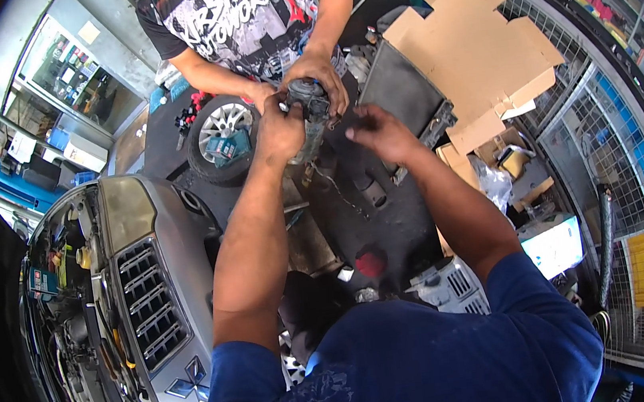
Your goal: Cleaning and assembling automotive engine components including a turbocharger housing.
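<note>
White glare upper left; edges bend strongly (fisheye curve), corners black.

A pale wall [116,61] and framed opening [68,67] stand at left, a wire-mesh partition [614,153] at right.

A navy-blue T-shirt [445,354] is worn, its softly creased cloth spread across the 6 o'clock edge of the view. Short, loose sleeves are cut in the same blue: the left sleeve [240,388] is seen at 7 o'clock, the right sleeve [531,296] at 4 o'clock. A faint, pale, rounded emblem [323,394] is printed near 6 o'clock. Both forearms [247,242] and hands [282,135] are left bare.
</note>
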The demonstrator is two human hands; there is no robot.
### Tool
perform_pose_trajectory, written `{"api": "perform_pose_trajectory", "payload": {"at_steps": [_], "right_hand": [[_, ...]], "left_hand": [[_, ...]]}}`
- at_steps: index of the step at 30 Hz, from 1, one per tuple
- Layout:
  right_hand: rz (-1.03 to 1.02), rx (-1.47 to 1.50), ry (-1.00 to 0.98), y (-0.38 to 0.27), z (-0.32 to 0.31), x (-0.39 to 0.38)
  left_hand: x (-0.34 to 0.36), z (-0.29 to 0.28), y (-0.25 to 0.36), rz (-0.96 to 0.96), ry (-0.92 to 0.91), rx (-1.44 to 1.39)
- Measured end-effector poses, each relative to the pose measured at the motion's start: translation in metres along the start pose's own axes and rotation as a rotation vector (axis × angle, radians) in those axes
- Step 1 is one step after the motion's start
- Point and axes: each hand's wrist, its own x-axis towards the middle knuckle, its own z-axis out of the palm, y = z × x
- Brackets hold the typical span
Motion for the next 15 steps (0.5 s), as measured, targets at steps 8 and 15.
{"api": "perform_pose_trajectory", "payload": {"at_steps": [8,15], "right_hand": [[0.141,0.47,0.008,-0.023,0.01,-0.004],[0.129,0.557,0.021,-0.028,0.007,-0.013]], "left_hand": [[0.002,0.038,-0.035,0.055,0.08,-0.292],[-0.029,0.044,-0.031,0.007,-0.01,-0.575]]}}
